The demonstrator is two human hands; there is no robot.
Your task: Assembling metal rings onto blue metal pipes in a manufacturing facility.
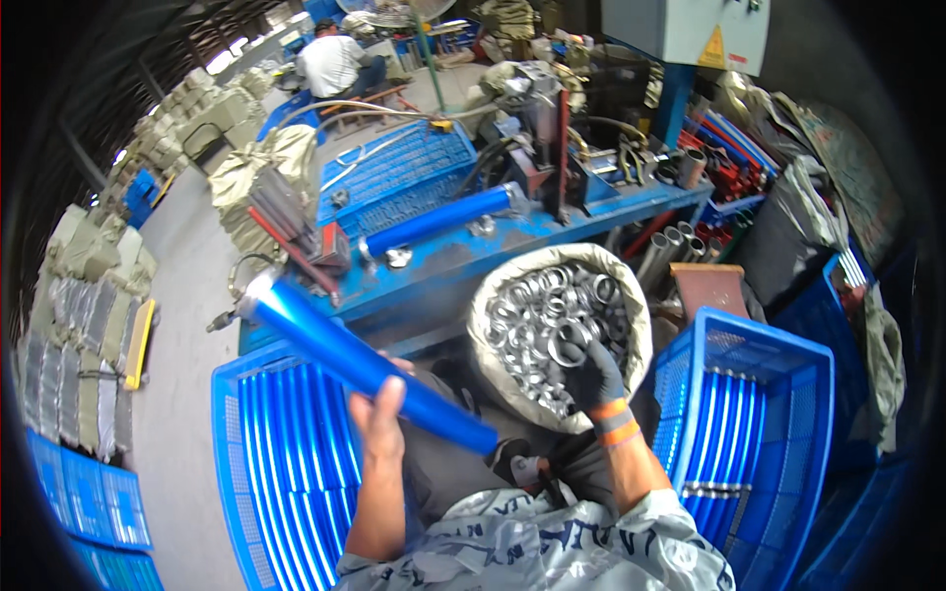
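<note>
The bare left hand [379, 419] clasped a blue tube [365, 364] mid-length; the gloved right hand [591, 374] pinched a metal ring [570, 345] above the ring sack [631, 295] — a loose grip might have dropped it.

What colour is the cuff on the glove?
Orange and grey bands on a dark glove, on the right hand; head view.

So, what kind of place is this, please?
Most likely a small metalworking workshop or factory. The left hand holds a blue tube, and the gloved right hand reaches into a sack of metal rings. Blue crates of tubes flank a blue machine bench.
</note>
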